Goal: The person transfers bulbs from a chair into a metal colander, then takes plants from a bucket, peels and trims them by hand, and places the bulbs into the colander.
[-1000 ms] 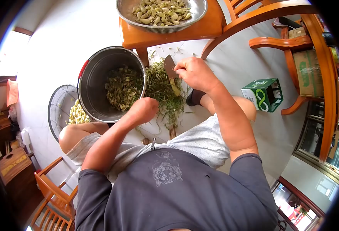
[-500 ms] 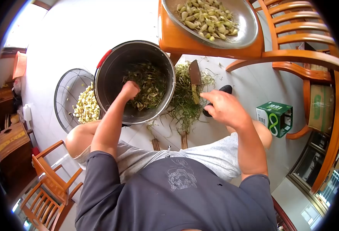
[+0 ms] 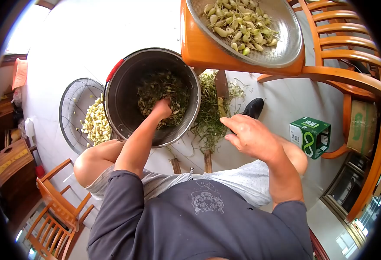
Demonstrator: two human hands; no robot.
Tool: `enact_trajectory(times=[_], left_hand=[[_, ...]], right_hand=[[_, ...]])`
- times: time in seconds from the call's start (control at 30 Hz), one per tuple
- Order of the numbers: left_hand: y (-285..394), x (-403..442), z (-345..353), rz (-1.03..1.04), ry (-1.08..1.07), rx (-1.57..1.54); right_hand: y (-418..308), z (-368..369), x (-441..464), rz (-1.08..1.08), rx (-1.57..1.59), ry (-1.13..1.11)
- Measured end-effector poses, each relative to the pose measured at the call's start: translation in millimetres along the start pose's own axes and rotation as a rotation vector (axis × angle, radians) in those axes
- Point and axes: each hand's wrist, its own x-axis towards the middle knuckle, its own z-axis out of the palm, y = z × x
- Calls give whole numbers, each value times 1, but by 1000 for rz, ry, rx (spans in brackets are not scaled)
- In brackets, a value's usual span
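Inside a deep metal pot [image 3: 123,102] with a red handle grip, my left hand [image 3: 162,109] reaches into a heap of bulbs with long green leaves [image 3: 156,86]. Its fingers are hidden among them. My right hand [image 3: 251,136] hovers over the floor near my knee, index finger and thumb apart, with nothing visible between them. Just beyond its fingertips lies a cleaver [image 3: 221,86] with a dark blade and a pale handle, resting on a pile of cut green leaves and roots [image 3: 208,115].
At left on the floor, a wire mesh basket [image 3: 69,117] holds trimmed pale bulbs [image 3: 96,123]. A perforated metal bowl [image 3: 285,39] of bulbs stands on an orange wooden stool [image 3: 190,43]. At right are a green box [image 3: 310,136], a black shoe [image 3: 254,108] and wooden chairs [image 3: 346,41].
My left hand has moved right and deeper into the heap in the pot. My right hand has drawn slightly back towards me. The view has shifted a little.
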Motion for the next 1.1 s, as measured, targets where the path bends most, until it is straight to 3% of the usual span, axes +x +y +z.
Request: enact_trajectory(times=[0.07,0.17,0.37,0.47,0.57,0.73,0.83,1.0,1.1], left_hand=[[15,-21,-35,-99,-221,-103],[26,-59,-80,-212,-218,-517],[53,-126,-166,-18,-215,-681],[69,-160,-190,92,-207,-689],[85,-189,-198,194,-215,-674],[103,-214,-187,257,-268,-801],[109,-218,-179,295,-251,-878],[105,-215,-174,194,-196,-1023],[102,-208,-172,182,-192,-1010]], right_hand=[[-1,1,-2,-30,-15,26],[-5,1,-3,-34,-39,17],[-27,-3,9,-71,-83,-45],[-35,8,25,-227,37,109],[-48,20,41,-258,167,185],[-76,30,58,-241,509,54],[-74,41,66,-282,516,53],[-72,49,70,-106,891,98],[-68,36,70,24,901,107]])
